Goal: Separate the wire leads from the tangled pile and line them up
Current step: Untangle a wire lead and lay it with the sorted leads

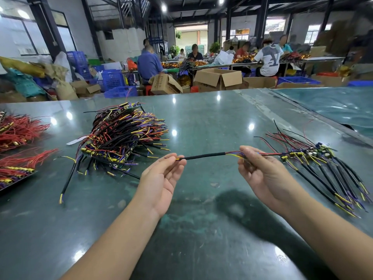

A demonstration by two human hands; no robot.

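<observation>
Holding one black-sleeved wire lead with yellow and purple cores [203, 156] level above the glossy dark green bench [201, 229], I have an end in each hand. My left hand [161, 176] pinches the yellow-tipped end between thumb and fingertips, palm turned up, the other fingers loosely curled. My right hand [260, 170] pinches the opposite end, where the purple, yellow and red cores fan out of the black sleeve; this grip is closed round those cores, and a thin red wire runs on from it towards the right. So both grips are pressed onto the same lead, which stretches nearly straight between them, clear of the bench surface.

To my left, further back on the bench, sits the tangled pile of black, red, yellow and purple wire leads [123, 136], heaped high, with a few black leads straggling out of its near side. On my right lies the row of separated leads with small circuit parts [323, 168], their black sleeves fanned side by side and running towards the near right edge, yellow tips outermost. At the far left edge are bundles of red wires [18, 142]. Beyond the bench stand open cardboard boxes [218, 78], blue plastic crates [113, 79], and people seated at other tables.
</observation>
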